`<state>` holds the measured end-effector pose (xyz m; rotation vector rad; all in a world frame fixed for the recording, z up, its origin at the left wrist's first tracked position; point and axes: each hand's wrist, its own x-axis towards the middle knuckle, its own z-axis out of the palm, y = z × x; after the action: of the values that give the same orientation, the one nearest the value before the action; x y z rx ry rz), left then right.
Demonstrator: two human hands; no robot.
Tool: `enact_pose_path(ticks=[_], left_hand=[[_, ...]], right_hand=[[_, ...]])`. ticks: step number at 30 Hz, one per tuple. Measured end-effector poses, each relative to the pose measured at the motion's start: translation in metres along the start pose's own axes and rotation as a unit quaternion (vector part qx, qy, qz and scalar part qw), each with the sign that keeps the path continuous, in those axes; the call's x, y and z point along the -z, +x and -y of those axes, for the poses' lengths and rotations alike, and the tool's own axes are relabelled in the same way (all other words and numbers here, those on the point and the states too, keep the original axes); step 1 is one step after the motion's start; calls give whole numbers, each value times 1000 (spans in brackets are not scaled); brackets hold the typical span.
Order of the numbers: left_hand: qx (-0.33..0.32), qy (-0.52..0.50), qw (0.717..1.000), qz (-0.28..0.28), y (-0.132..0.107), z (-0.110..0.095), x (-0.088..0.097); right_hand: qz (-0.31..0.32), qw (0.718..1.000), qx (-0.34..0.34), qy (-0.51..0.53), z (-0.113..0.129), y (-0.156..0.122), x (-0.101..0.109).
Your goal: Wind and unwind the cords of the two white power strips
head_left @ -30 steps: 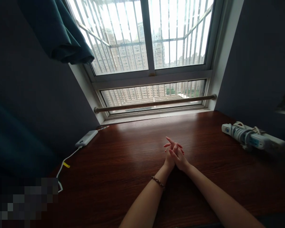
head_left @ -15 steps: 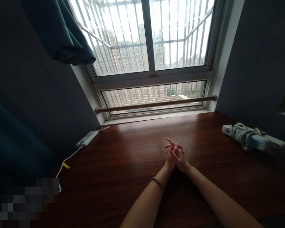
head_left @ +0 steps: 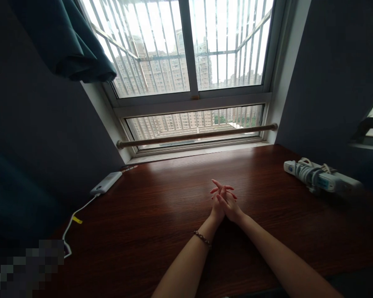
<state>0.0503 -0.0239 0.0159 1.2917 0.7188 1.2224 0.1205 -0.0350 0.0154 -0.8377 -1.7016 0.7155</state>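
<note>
My left hand (head_left: 216, 208) and my right hand (head_left: 232, 210) are clasped palm to palm over the brown wooden tabletop (head_left: 149, 207). Their fingers interlace, with several fingertips sticking out at the far side. No object shows between the palms, though the space inside the clasp is hidden. A dark braided bracelet (head_left: 202, 239) circles the left wrist. Both forearms reach in from the bottom edge of the view and meet at the hands.
A white power strip wrapped in its cord (head_left: 323, 178) lies at the right. At the left sits a white device (head_left: 106, 183) with a cable (head_left: 67, 227) and yellow tag (head_left: 77, 220). Behind are a barred window (head_left: 191, 62), a rail (head_left: 195, 135) and a teal curtain (head_left: 77, 54).
The whole view has shifted a little, so most things sit slightly further left. The hands stay clasped in the same pose.
</note>
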Motion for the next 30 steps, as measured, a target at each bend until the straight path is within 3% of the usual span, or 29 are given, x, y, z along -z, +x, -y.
enact_pose_path(ticks=[7,11,14,17,19,22,25,27,30], left_hand=[[-19,-27,999,-21,1,0,-2],[-44,-78,994,-61,3,1,-4],[-23,-59,993,-97,5,-3,-2],[11,-39,993,-112,6,-6,-1],[16,-26,993,-111,6,-6,-1],[19,-5,995,-93,7,-5,-1],[18,14,997,-78,7,-4,-2],[15,24,997,-76,8,-5,-2],[8,35,997,-75,9,-6,-1]], right_hand=[[-31,999,0,-26,2,-2,-1],[-93,990,0,-108,12,3,3],[-170,968,-28,-182,19,13,20],[-309,906,-56,-282,18,20,66],[-405,844,-63,-346,15,17,114],[-454,753,-82,-469,5,-1,198],[-410,685,-158,-581,-8,-25,269],[-335,677,-226,-615,-17,-38,299],[-252,675,-286,-631,-27,-48,321]])
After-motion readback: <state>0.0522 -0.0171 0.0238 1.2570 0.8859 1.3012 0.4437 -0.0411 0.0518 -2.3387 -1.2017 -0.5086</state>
